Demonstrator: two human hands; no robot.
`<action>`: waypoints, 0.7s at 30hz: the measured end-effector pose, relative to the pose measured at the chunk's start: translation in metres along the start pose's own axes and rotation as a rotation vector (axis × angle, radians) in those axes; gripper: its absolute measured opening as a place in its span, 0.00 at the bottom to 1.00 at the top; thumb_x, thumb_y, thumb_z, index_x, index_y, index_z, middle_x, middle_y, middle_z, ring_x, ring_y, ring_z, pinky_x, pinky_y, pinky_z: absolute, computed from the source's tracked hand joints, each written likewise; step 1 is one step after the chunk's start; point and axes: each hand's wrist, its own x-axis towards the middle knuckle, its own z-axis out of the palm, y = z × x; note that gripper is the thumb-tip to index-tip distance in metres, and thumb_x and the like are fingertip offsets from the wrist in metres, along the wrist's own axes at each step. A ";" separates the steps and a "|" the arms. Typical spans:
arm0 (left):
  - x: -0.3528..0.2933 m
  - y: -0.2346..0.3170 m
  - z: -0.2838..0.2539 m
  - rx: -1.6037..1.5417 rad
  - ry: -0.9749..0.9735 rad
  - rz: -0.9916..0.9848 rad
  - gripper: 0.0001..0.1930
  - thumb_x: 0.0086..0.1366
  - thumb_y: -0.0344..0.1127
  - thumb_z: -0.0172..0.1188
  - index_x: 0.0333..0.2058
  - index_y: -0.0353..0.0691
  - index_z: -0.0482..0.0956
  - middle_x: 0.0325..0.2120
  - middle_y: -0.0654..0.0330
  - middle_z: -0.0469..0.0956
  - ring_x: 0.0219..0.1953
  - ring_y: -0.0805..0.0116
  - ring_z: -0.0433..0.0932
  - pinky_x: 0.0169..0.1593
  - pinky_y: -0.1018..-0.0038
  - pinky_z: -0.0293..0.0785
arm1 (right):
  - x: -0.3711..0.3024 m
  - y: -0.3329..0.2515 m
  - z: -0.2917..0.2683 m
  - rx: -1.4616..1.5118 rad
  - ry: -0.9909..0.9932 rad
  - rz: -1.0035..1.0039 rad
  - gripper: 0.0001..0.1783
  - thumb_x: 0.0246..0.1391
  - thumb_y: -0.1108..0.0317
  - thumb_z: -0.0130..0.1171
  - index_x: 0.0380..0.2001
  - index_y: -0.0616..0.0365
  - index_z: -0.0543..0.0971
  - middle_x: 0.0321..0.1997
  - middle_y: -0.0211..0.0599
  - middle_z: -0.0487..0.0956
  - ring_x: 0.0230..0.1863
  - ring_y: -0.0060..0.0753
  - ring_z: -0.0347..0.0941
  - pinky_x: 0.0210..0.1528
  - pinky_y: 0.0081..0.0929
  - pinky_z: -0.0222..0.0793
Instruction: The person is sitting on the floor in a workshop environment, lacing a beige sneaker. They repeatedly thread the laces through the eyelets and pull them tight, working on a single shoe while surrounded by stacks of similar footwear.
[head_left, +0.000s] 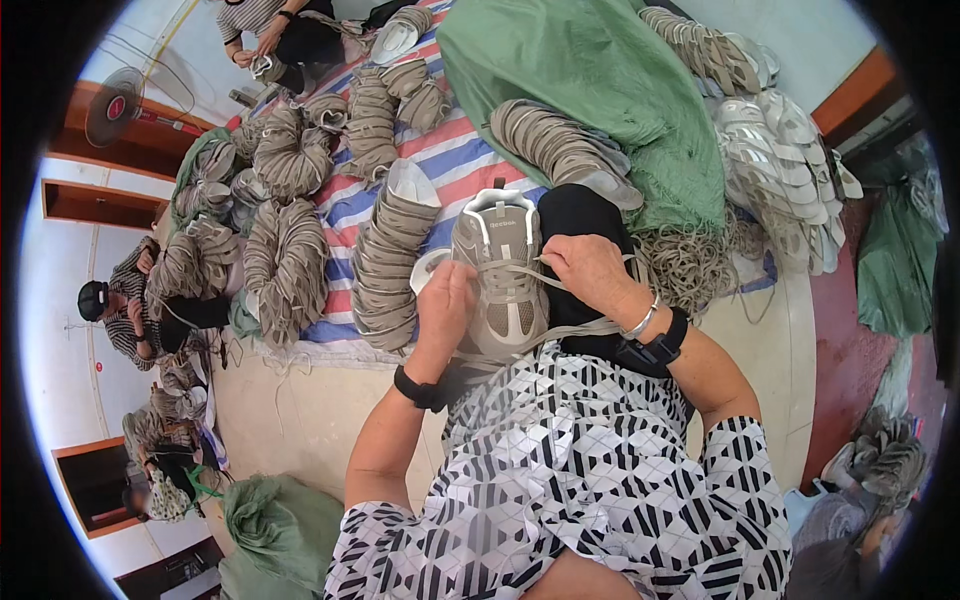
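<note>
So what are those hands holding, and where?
A grey sneaker on the lap: left hand grips its side, right hand pinches a lace by the eyelets.

1. The shoe was a beige-grey sneaker with mesh panels and a white padded tongue and collar. It lay on the person's lap, sole down, toe pointing toward the person, heel and opening facing away.
2. It sat between the two hands, left hand against its left side, right hand at its right side near the tongue.
3. The lace was flat and beige, only partly threaded. One strand ran across the upper toward the right hand, and another trailed loose off to the right, over the dark trousers.
</note>
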 end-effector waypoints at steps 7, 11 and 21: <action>0.005 -0.006 0.003 -0.197 0.199 0.032 0.13 0.69 0.34 0.51 0.45 0.33 0.78 0.29 0.63 0.80 0.29 0.80 0.76 0.33 0.83 0.71 | 0.004 0.003 0.014 -0.171 0.086 -0.131 0.07 0.51 0.65 0.57 0.24 0.56 0.76 0.26 0.38 0.73 0.27 0.45 0.74 0.31 0.35 0.73; 0.005 -0.002 -0.006 -0.344 0.013 -0.177 0.11 0.68 0.35 0.53 0.42 0.35 0.79 0.28 0.64 0.79 0.22 0.83 0.72 0.25 0.87 0.67 | 0.004 0.007 0.017 -0.220 0.055 -0.273 0.07 0.50 0.67 0.58 0.23 0.57 0.73 0.25 0.37 0.72 0.26 0.42 0.74 0.29 0.32 0.73; 0.011 -0.013 -0.001 -0.252 -0.108 0.002 0.14 0.67 0.40 0.52 0.26 0.38 0.76 0.20 0.72 0.69 0.23 0.84 0.61 0.26 0.84 0.57 | 0.009 -0.002 0.025 -0.255 0.054 -0.174 0.05 0.51 0.71 0.55 0.23 0.58 0.72 0.25 0.41 0.72 0.26 0.44 0.74 0.29 0.37 0.73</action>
